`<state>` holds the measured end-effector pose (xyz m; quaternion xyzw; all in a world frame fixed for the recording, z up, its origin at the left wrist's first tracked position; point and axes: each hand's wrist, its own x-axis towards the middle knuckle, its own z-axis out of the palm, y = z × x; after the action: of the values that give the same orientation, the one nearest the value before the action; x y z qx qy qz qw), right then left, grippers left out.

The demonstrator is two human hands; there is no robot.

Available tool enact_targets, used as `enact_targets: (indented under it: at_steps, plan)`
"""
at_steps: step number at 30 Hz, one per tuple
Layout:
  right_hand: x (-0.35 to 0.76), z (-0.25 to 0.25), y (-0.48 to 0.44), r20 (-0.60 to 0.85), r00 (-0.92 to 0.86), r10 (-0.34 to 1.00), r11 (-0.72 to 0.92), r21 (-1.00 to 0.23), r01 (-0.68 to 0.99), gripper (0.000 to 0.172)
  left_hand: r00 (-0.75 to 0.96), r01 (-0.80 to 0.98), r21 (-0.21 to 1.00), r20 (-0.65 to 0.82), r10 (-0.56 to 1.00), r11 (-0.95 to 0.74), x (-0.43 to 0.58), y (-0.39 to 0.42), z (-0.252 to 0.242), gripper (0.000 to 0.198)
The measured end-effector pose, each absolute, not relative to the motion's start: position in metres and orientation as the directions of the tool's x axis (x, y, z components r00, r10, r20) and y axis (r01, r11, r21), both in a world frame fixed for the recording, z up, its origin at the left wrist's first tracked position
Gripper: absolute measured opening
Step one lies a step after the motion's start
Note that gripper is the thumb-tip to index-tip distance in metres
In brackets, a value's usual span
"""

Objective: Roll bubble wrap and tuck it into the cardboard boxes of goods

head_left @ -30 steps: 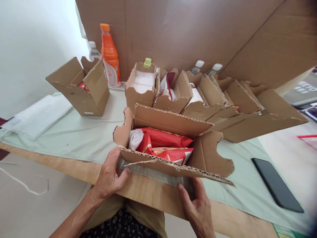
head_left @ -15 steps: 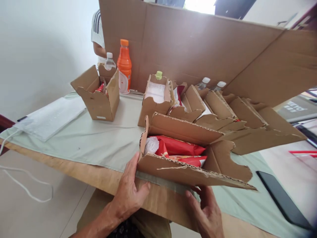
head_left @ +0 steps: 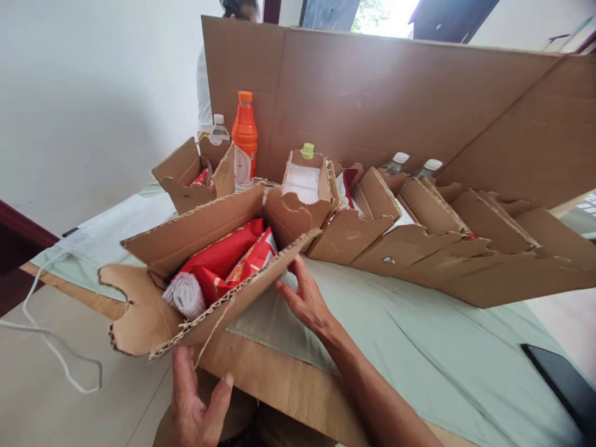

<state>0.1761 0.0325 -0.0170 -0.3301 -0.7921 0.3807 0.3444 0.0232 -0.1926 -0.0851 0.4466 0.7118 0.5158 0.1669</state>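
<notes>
An open cardboard box [head_left: 288, 273] stands at a slant near the table's front edge, its left end reaching past that edge. Inside it lie red packets [head_left: 223, 254] and a white roll that looks like bubble wrap [head_left: 185, 297]. My left hand [head_left: 195, 397] holds the box from below at its near left corner, fingers partly hidden, thumb apart. Against the right part of the near wall, my right hand [head_left: 305, 295] grips the box, its fingertips partly hidden by the cardboard.
Behind stand a row of slanted cardboard boxes [head_left: 419, 248], another box [head_left: 186, 195], and an orange bottle [head_left: 244, 133]. A large cardboard panel [head_left: 372, 99] rises at the back. A dark phone [head_left: 559, 385] lies at right; a white cable [head_left: 60, 366] hangs at left. A person is partly visible behind the panel.
The box with the red packets has moved left and turned, its roll end now nearer me. Both hands went with it, the right one shifting to its right side.
</notes>
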Motion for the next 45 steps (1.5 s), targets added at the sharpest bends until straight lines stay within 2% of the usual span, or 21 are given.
enact_targets:
  at_steps: [4,8,15,21,26,34,41,45]
  plan:
    - [0.147,-0.02,0.067,0.311,-0.595,0.741,0.539,-0.804,0.25,0.079,-0.618,0.449,0.886,0.211,0.758,0.119,0.042,-0.189,-0.097,0.084]
    - [0.134,-0.031,0.071,0.324,-0.535,0.78,0.543,-0.776,0.321,0.072,-0.589,0.488,0.863,0.217,0.779,0.129,0.05,-0.188,-0.104,0.083]
    - [0.112,-0.044,0.06,0.377,-0.479,0.793,0.558,-0.765,0.321,0.07,-0.582,0.435,0.89,0.163,0.797,0.136,0.047,-0.187,-0.094,0.08]
    - [0.113,-0.072,0.057,0.319,-0.377,0.869,0.453,-0.819,0.351,0.062,-0.614,0.397,0.913,0.192,0.766,0.089,0.023,-0.178,-0.083,0.078]
    - [0.115,-0.086,0.057,0.307,-0.3,0.903,0.393,-0.874,0.287,0.059,-0.614,0.384,0.916,0.161,0.772,0.114,0.016,-0.164,-0.074,0.076]
    - [0.117,-0.084,0.066,0.258,-0.107,0.96,0.271,-0.952,0.144,0.051,-0.481,0.252,0.966,0.173,0.86,-0.053,0.032,-0.095,-0.057,0.082]
    - [0.114,-0.084,0.067,0.217,-0.057,0.974,0.22,-0.974,0.055,0.038,-0.438,0.208,0.977,0.136,0.889,-0.047,0.033,-0.018,-0.043,0.093]
    - [0.113,-0.083,0.066,0.206,-0.045,0.977,0.208,-0.978,0.031,0.037,-0.447,0.221,0.975,0.13,0.885,-0.032,0.022,0.016,-0.037,0.095]
